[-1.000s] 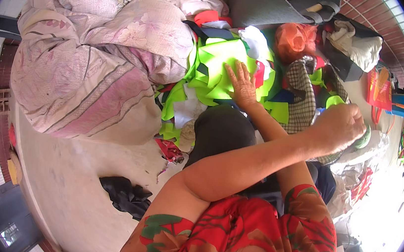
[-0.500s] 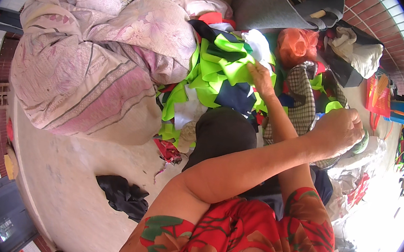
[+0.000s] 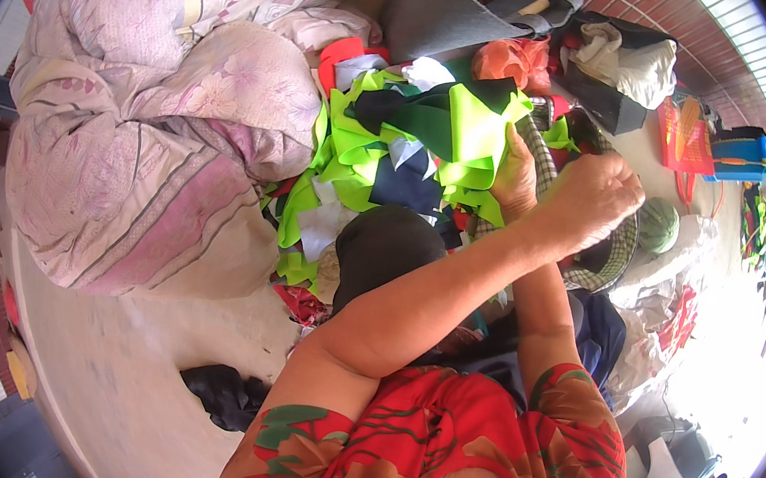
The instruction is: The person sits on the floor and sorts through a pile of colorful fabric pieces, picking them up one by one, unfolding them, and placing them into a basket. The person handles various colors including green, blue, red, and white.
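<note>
My arms cross, the left forearm over the right. My right hand [image 3: 516, 174] grips a neon green cloth scrap [image 3: 475, 132], lifted at the right side of a heap of scraps in neon green, navy, white and red. Further right, my left hand [image 3: 593, 199] is closed in a fist above a container lined with checked cloth [image 3: 626, 246]. Whatever its fingers hold, if anything, is hidden. Inside the container a few green and red pieces show. My dark-clad knee [image 3: 388, 254] rises in front of the heap.
A large floral cloth bundle [image 3: 154, 175] bulks at the left. Behind the heap stand a grey bag [image 3: 446, 20], an orange plastic bag [image 3: 514, 62] and a dark bag with white cloth [image 3: 625, 64]. A watermelon [image 3: 659, 225] lies at right, and black cloth [image 3: 223, 396] on the floor.
My right hand has drawn back toward me, raising a green scrap from the heap. My left hand has moved left, nearer the right one. The view has shifted slightly.
</note>
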`<state>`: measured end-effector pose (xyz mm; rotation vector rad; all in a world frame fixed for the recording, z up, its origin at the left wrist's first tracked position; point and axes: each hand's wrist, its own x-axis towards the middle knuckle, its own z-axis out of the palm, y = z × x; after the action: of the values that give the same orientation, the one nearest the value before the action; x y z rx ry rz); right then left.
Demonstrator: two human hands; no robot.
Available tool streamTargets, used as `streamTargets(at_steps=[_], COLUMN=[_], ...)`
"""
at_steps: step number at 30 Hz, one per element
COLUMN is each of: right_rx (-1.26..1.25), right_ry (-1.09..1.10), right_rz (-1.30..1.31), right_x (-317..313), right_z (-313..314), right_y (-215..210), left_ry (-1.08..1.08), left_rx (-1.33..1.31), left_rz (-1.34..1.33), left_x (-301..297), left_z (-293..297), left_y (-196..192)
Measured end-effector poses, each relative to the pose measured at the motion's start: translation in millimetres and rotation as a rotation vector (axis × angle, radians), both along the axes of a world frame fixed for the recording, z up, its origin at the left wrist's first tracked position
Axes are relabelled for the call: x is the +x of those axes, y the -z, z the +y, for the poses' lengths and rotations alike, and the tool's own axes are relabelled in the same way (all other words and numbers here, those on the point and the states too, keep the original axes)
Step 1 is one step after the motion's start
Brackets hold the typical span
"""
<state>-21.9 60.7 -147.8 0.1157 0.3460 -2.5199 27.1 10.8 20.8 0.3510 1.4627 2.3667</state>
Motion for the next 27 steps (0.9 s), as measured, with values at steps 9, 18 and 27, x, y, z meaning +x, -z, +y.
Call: streamTargets(at_steps=[9, 18, 27], right_rx=[0.033, -0.206, -0.061], right_ry=[0.197, 0.352, 0.479], right_rz=[0.044, 0.237, 0.316], right_x=[3.2, -7.7, 16.1], right_z=[20.8, 55.9, 67.7], right_y=[-39.3, -75.3, -108.1], left_ry=[0.043, -0.635, -0.165], left_rx=[0.036, 0.165, 0.329], left_rz=[-0.086, -0.129, -0.431], left_x=[-3.2, -16.6, -19.1], left_z=[-15.2, -32.1, -41.4], left_y=[-10.8, -14.2, -23.7])
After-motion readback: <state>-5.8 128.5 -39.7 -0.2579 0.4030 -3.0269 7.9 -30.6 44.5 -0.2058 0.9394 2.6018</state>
